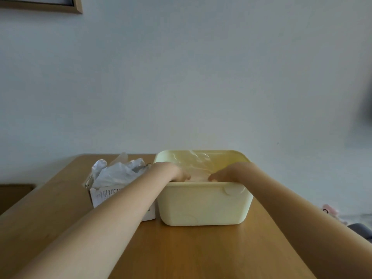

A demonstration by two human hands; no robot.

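Observation:
A pale yellow plastic tub stands on the wooden table in front of me. A clear plastic film or bag lines its inside. Both my hands reach over the near rim into the tub. My left hand and my right hand dip down inside, close together, and the near wall hides their fingers. What they touch or hold inside is hidden.
A white cardboard box stuffed with crumpled white plastic bags sits just left of the tub, touching it. A plain wall rises behind the table. A picture frame corner is at top left. The table edge falls away at left.

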